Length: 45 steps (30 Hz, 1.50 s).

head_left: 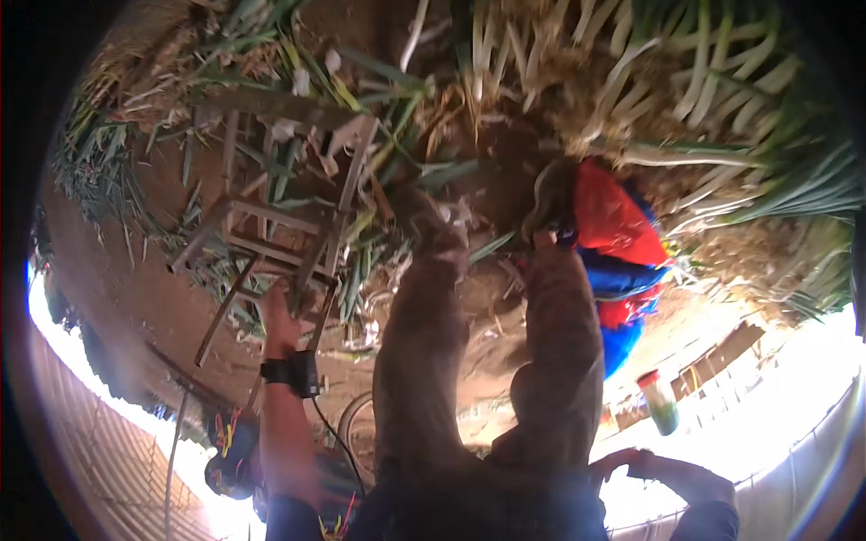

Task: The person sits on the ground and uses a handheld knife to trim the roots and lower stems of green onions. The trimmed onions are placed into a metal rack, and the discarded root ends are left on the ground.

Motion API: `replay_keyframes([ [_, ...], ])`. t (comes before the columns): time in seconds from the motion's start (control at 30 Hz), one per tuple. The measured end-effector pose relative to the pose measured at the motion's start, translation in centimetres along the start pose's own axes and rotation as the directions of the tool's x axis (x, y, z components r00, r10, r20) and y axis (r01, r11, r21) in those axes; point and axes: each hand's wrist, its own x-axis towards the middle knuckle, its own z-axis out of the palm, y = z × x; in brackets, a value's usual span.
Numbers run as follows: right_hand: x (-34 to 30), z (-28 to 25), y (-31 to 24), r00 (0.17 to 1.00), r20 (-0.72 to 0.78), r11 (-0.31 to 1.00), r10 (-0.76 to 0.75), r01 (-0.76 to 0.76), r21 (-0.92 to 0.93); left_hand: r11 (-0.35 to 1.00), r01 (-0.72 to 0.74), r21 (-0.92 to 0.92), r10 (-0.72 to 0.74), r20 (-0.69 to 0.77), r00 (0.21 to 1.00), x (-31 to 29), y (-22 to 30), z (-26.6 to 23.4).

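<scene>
In the head view, the angular, stool-like frame of thin brownish metal tubes (354, 180) stands or hangs tilted left of the person's 2 legs in dusty brownish trousers (419, 352), over bare soil strewn with long flat green leaf scraps (451, 171); whether its legs bear on the ground cannot be told. The left hand (281, 326) reaches to its near lower bars, fingers apparently curled round 1 of them, probably because a thin tube gives a secure hold; the fingertips are partly lost among the bars. A black wristband with a boxy dark device (305, 373) sits just behind that hand. The right hand (624, 462) is drawn back beside the right hip, bent at the wrist and well apart from the frame; whether it is loose, clenched or holding something, I cannot tell. At upper right, long white-stemmed green leeks (704, 72) lie massed, many stems side by side, perhaps to keep them in order. A shiny red-and-blue bundle of sheet material (615, 215) lies against the right lower leg.
</scene>
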Motion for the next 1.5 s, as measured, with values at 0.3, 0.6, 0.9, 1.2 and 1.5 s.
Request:
replay_keyframes([
  [0.3,22.6,4.3,5.2,0.994,-0.081,0.996,0.069,-0.065,0.054,0.784,-0.113,0.61,0.195,-0.07,0.978,-3.8,4.1,4.8],
  [0.6,26.8,9.2,8.5,0.995,-0.025,0.991,0.093,-0.09,0.1,0.364,-0.148,0.92,0.259,0.053,0.965,-3.5,4.9,3.7],
  [0.9,27.1,12.6,11.9,1.0,0.001,0.993,0.027,-0.027,0.115,0.541,-0.161,0.826,0.404,-0.087,0.911,-3.1,5.5,4.8],
  [1.2,28.1,11.7,11.4,0.999,-0.032,0.998,-0.012,0.013,0.061,0.739,-0.616,0.275,0.67,-0.403,0.624,-2.7,0.5,7.3],
  [1.5,26.1,7.4,7.7,0.976,-0.197,0.995,-0.09,0.096,0.018,0.346,-0.787,0.511,0.936,-0.252,0.247,0.6,0.0,5.9],
])
